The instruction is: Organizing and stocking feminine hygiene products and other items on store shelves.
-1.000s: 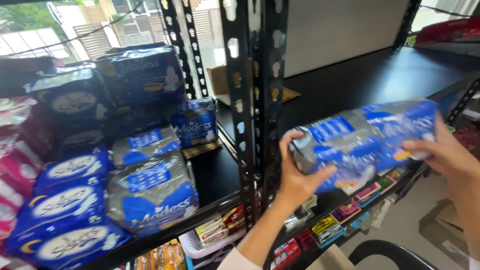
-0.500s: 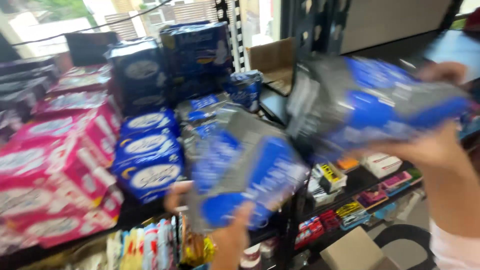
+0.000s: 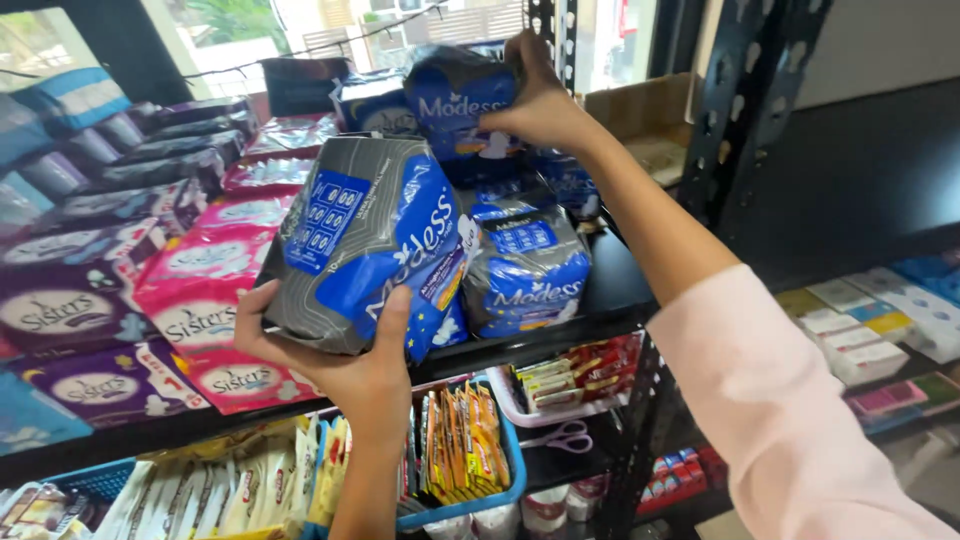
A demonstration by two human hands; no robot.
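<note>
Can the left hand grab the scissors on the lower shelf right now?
Probably not: the left hand is full, gripping a grey-and-blue pack. The scissors lie uncovered just below, to its right.

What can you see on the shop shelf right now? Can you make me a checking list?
Surface: black metal shelf, crowded with soft packs.
Job's things: grey and blue pack held in front of the shelf; dark blue pack up on the stack at the back.
Clutter: pink packs and purple packs to the left; blue basket of yellow sachets below; pink scissors beside it.
Grippers: left hand grips the grey and blue pack from underneath; right hand grips the dark blue pack.
Cables: nothing seen.
Surroundings: window behind the shelf; cardboard box at the back; small boxes on the right-hand rack.
</note>
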